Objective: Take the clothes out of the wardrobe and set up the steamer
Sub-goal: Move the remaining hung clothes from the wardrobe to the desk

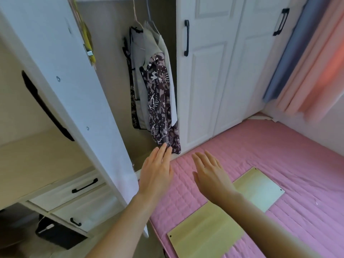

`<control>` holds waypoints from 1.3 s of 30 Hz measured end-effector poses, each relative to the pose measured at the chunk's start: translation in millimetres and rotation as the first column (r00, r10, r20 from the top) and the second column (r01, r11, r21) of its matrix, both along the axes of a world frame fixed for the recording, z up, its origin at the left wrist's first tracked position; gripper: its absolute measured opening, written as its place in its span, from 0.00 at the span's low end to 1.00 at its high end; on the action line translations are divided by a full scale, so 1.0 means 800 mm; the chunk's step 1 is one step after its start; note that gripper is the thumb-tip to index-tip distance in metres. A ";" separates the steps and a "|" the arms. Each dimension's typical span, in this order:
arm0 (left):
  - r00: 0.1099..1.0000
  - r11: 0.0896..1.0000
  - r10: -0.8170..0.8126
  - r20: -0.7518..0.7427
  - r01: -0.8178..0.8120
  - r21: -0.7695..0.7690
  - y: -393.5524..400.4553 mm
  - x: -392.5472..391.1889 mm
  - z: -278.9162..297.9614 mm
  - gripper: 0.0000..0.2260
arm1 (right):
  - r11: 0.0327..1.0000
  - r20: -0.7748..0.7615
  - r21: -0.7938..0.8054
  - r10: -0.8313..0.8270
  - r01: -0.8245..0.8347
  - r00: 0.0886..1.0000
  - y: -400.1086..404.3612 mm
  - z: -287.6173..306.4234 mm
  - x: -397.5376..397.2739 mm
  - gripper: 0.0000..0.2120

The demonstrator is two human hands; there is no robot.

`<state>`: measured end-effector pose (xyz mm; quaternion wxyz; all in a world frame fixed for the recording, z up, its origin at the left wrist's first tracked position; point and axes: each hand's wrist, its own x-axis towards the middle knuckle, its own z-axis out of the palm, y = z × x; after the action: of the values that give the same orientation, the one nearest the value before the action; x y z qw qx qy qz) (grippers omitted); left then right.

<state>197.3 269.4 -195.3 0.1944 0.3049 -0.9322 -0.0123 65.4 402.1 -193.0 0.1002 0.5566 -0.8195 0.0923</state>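
Note:
The wardrobe (119,94) stands with its left door (61,86) swung open. Inside hang a few garments on hangers: a dark patterned one (161,101) in front, a pale grey one (154,47) behind it, and a dark-trimmed one (133,75) further left. My left hand (158,172) reaches forward with straight fingers, its tips at the patterned garment's lower hem. My right hand (210,174) hovers flat over the bed, holding nothing. No steamer is in view.
A bed with a pink quilted cover (279,155) fills the right side, with a pale yellow-green board (223,216) lying on it. Closed wardrobe doors with black handles (186,38) stand behind. White drawers (74,198) and a dark bin (54,233) sit lower left. Pink and blue curtains (307,62) hang at right.

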 end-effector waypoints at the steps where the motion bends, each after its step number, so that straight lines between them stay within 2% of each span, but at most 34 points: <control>1: 1.000 1.000 0.009 -0.015 -0.009 -0.016 -0.010 -0.010 0.005 0.24 | 1.000 -0.018 -0.014 0.007 -0.007 1.000 -0.011 0.007 -0.009 0.25; 6: 0.994 0.998 0.055 -0.096 -0.056 -0.013 -0.051 -0.056 0.037 0.25 | 0.997 -0.067 -0.073 0.029 -0.034 0.997 -0.067 0.047 -0.054 0.22; 13: 0.964 0.987 0.159 -0.212 -0.160 0.011 -0.129 -0.123 0.096 0.23 | 0.992 -0.109 -0.105 0.055 -0.066 0.993 -0.156 0.103 -0.115 0.23; 20: 0.925 0.974 0.194 -0.327 -0.221 -0.048 -0.210 -0.195 0.167 0.22 | 0.981 -0.152 -0.155 0.093 -0.117 0.984 -0.242 0.157 -0.176 0.23; 27: 0.945 0.971 0.186 -0.271 -0.219 -0.097 -0.292 -0.254 0.208 0.22 | 0.956 -0.188 -0.164 0.211 -0.242 0.959 -0.325 0.209 -0.224 0.21; 35: 0.958 0.959 0.173 -0.230 -0.217 -0.184 -0.399 -0.296 0.250 0.19 | 0.950 -0.217 -0.158 0.234 -0.270 0.948 -0.417 0.244 -0.273 0.22; 39: 0.972 0.958 0.160 -0.174 -0.195 -0.209 -0.439 -0.314 0.255 0.19 | 0.950 -0.243 -0.150 0.234 -0.275 0.941 -0.466 0.251 -0.297 0.25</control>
<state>-53.9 -82.2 8.5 0.2999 0.3619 -0.8784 0.0869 -172.5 29.2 7.8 0.2286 0.6535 -0.7122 0.1162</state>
